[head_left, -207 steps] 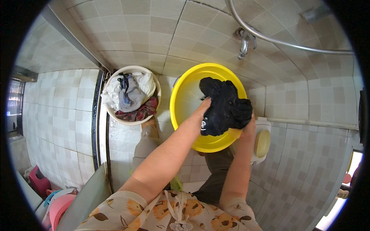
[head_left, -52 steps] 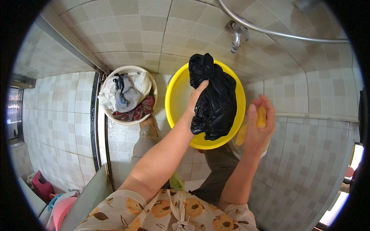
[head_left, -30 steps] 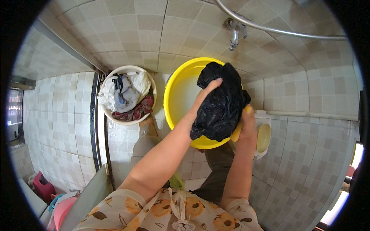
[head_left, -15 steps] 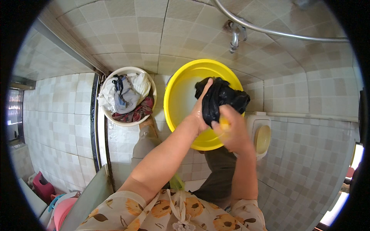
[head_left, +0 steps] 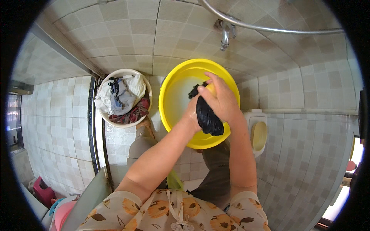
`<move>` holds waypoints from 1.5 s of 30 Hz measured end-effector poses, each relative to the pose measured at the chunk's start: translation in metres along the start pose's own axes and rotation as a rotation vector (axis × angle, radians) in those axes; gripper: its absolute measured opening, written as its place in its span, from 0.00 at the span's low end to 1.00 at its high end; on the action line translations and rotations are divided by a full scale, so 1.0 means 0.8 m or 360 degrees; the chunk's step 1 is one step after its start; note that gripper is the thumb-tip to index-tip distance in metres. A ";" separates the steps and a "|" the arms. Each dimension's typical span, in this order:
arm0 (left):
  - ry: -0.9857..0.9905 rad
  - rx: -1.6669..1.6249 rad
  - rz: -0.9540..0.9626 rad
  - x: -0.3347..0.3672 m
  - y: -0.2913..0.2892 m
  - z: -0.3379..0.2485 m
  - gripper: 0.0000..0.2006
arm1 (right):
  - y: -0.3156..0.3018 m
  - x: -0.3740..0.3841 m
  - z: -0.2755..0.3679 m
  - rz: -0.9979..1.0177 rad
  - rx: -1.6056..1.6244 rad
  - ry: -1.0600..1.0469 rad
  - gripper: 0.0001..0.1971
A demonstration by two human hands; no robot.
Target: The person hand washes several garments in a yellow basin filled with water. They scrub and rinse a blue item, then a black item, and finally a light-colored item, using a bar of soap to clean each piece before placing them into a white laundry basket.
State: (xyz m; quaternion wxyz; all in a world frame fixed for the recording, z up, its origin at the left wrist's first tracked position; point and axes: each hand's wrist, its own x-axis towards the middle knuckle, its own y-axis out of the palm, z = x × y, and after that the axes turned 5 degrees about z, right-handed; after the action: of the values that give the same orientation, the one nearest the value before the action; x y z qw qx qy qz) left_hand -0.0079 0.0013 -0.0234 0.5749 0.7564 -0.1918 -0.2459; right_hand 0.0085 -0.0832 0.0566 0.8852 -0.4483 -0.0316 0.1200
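Observation:
A wet black garment [head_left: 208, 118] is bunched over the yellow basin [head_left: 166, 115], which has cloudy whitish water in it. My left hand [head_left: 191, 116] grips the cloth from the left, its fingers mostly covered by the fabric and my other hand. Across the top of the cloth lies my right hand [head_left: 222, 101], closed around a yellow bar that looks like soap [head_left: 211, 89]. The soap is pressed against the black fabric, partly hidden by thumb and fingers. One end of the garment hangs down to the right, inside the near rim.
To the left stands a white basin [head_left: 149, 90] heaped with white, grey and dark red patterned clothes [head_left: 124, 99]. A metal tap [head_left: 224, 38] and a curved hose [head_left: 269, 29] are on the tiled wall. A white fixture with a yellowish bowl [head_left: 259, 135] sits to the right.
My right hand has moved up and over the cloth with the soap, from its lower right side. The garment has shifted from spread toward the right to hanging down between my hands.

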 end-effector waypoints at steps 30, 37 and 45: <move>-0.0387 0.0986 -0.0497 -0.021 0.047 -0.016 0.21 | -0.044 -0.145 -0.108 -0.0626 0.0846 0.0956 0.25; -0.0819 0.0891 0.0138 -0.034 0.057 -0.025 0.22 | 0.016 -0.093 -0.158 -0.0047 0.2400 0.0904 0.32; -0.0375 0.0231 -0.0177 -0.010 0.016 -0.007 0.30 | -0.048 -0.048 -0.071 -0.0780 0.1643 0.0787 0.20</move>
State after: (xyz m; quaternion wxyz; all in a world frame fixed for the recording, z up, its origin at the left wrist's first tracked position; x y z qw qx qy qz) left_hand -0.0113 0.0070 -0.0089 0.4779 0.7713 -0.2329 -0.3499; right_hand -0.0122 -0.1587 0.0556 0.9708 0.0432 0.1344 -0.1942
